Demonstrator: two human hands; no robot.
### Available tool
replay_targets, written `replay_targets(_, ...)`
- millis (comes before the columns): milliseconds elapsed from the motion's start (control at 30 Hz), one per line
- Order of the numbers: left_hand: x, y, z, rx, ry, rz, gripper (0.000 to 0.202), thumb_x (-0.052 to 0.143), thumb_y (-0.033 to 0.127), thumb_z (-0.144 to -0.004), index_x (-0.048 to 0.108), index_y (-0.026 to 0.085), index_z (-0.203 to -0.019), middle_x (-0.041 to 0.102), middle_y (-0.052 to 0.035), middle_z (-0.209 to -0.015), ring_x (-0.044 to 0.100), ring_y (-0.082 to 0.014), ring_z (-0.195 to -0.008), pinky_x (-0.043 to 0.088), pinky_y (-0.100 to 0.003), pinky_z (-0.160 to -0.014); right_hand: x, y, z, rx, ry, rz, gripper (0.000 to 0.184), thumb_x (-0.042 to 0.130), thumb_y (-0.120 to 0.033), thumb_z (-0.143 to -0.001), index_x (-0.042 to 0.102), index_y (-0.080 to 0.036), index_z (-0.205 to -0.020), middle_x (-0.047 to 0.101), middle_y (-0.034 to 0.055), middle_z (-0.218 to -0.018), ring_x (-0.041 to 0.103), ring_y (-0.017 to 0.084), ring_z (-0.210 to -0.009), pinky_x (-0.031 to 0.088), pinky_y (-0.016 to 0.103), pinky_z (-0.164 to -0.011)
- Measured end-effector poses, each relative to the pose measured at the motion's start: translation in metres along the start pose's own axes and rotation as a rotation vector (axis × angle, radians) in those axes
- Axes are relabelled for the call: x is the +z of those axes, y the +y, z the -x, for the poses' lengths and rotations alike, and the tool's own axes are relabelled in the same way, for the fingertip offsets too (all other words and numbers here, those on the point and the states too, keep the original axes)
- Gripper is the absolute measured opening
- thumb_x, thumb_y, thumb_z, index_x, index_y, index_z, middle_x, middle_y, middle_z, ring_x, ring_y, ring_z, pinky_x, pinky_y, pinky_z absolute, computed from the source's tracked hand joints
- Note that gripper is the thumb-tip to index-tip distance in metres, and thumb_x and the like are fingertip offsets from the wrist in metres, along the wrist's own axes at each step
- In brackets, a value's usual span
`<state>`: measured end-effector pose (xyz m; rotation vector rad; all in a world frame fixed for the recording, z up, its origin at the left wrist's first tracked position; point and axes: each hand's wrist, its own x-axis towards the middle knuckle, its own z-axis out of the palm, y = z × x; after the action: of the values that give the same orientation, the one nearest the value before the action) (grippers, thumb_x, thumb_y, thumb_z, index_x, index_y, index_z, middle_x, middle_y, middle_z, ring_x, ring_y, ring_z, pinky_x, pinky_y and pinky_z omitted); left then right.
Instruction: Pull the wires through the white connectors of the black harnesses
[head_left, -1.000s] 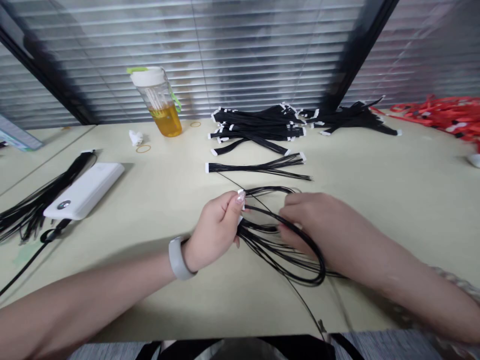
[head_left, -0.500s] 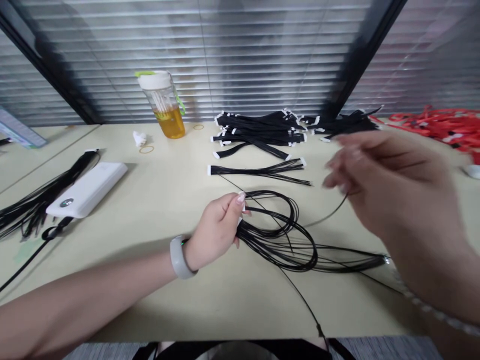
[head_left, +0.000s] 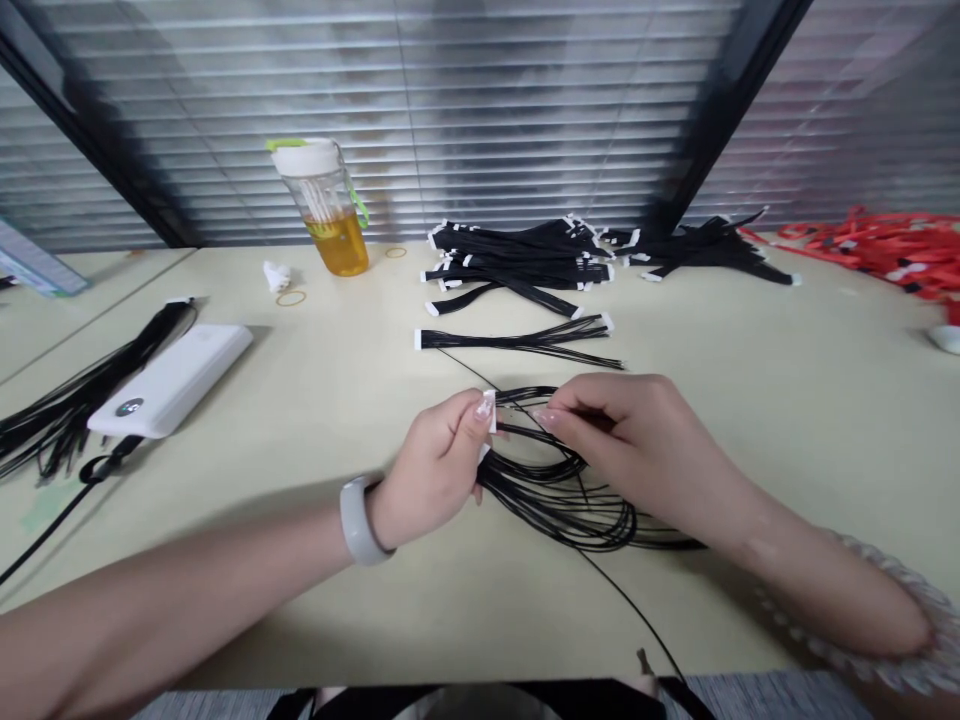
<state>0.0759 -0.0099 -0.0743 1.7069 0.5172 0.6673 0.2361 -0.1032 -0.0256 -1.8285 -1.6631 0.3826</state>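
Observation:
My left hand [head_left: 442, 450] is closed on a white connector [head_left: 491, 412], pinched between thumb and fingers. Thin black wires [head_left: 555, 510] loop out from it and from a second white piece just below, spreading over the table to the right. Close beside the connector, my right hand [head_left: 630, 440] pinches the end of one thin black wire between thumb and forefinger. Its tip points left, near the connector's face; whether it touches cannot be seen. Behind both hands lies a flat wire harness [head_left: 510, 342] with white connectors and loose ends at right.
Black ribbon harnesses [head_left: 517, 255] are piled at the back, with more [head_left: 705, 250] to their right. Red cables [head_left: 885, 250] lie far right. A bottle [head_left: 337, 220] of amber liquid, a power bank [head_left: 176, 380] and a black wire bundle [head_left: 97, 385] are on the left.
My right hand has come from the raised right side leftward and down to the connector, bringing a wire end along. My left hand has stayed almost in place.

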Motion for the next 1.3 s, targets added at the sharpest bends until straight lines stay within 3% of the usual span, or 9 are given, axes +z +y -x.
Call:
replay_targets(600,-0.003,0.001,0.003,0.064,-0.092,-0.116,0.037,0.033,0.042,-0.095,0.042,0.015,-0.071,0.04,0.0055,-0.055,0.048,-0.0035,-0.037,0.035,-0.013,-0.034,-0.001,-0.001,-0.001,-0.029,-0.083,-0.064,0.032,0.047,-0.031,-0.089,0.053,-0.015,-0.062,0.042,-0.004,-0.054,0.033,0.005,-0.051,0.027,0.02,-0.047)
replay_targets(767,-0.002,0.002,0.003,0.056,-0.128,-0.141,0.037,0.033,0.042,-0.095,0.04,0.016,-0.07,0.039,0.0054,-0.053,0.048,-0.0049,-0.038,0.036,-0.014,-0.035,0.003,-0.003,0.001,-0.046,-0.113,-0.085,0.033,0.045,-0.031,-0.09,0.049,-0.014,-0.062,0.043,-0.004,-0.055,0.032,0.005,-0.052,0.026,0.02,-0.048)
replay_targets(900,-0.001,0.002,0.0,0.02,-0.117,-0.117,0.039,0.034,0.044,-0.094,0.04,0.016,-0.069,0.039,0.005,-0.054,0.047,-0.0045,-0.038,0.037,-0.014,-0.035,0.003,-0.001,-0.001,-0.062,-0.106,-0.043,0.031,0.047,-0.032,-0.09,0.054,-0.015,-0.065,0.049,-0.0035,-0.057,0.037,0.006,-0.053,0.029,0.02,-0.05)
replay_targets(1067,0.0,0.004,-0.004,-0.075,-0.014,-0.035,0.041,0.038,0.051,-0.091,0.045,0.016,-0.071,0.042,0.0048,-0.053,0.045,-0.0047,-0.036,0.037,-0.015,-0.033,-0.007,0.017,-0.008,-0.106,0.008,0.16,0.013,0.056,-0.03,-0.084,0.057,-0.017,-0.082,0.055,-0.0021,-0.064,0.046,0.009,-0.056,0.034,0.022,-0.055)
replay_targets(1167,0.001,0.005,-0.006,-0.123,0.086,0.032,0.042,0.039,0.054,-0.089,0.047,0.015,-0.074,0.041,0.0053,-0.053,0.043,-0.0043,-0.034,0.036,-0.015,-0.031,-0.014,0.022,-0.007,-0.188,0.105,0.365,0.04,0.066,-0.035,-0.073,0.05,-0.015,-0.104,0.059,0.0049,-0.084,0.053,0.016,-0.07,0.039,0.026,-0.06)
replay_targets(1233,0.001,0.004,-0.007,-0.14,0.13,0.068,0.043,0.041,0.055,-0.088,0.047,0.015,-0.075,0.045,0.0044,-0.057,0.044,-0.0038,-0.033,0.035,-0.015,-0.03,-0.018,0.019,-0.002,-0.256,0.182,0.445,0.045,0.066,-0.041,-0.072,0.049,-0.014,-0.104,0.057,0.0092,-0.093,0.053,0.019,-0.078,0.04,0.029,-0.064)
replay_targets(1300,0.001,0.003,-0.007,-0.157,0.165,0.09,0.042,0.042,0.056,-0.088,0.047,0.015,-0.077,0.048,0.0035,-0.062,0.045,-0.0035,-0.033,0.035,-0.015,-0.029,-0.019,0.01,0.004,-0.289,0.273,0.488,0.034,0.062,-0.043,-0.077,0.05,-0.015,-0.092,0.055,0.008,-0.086,0.051,0.018,-0.073,0.038,0.028,-0.061)
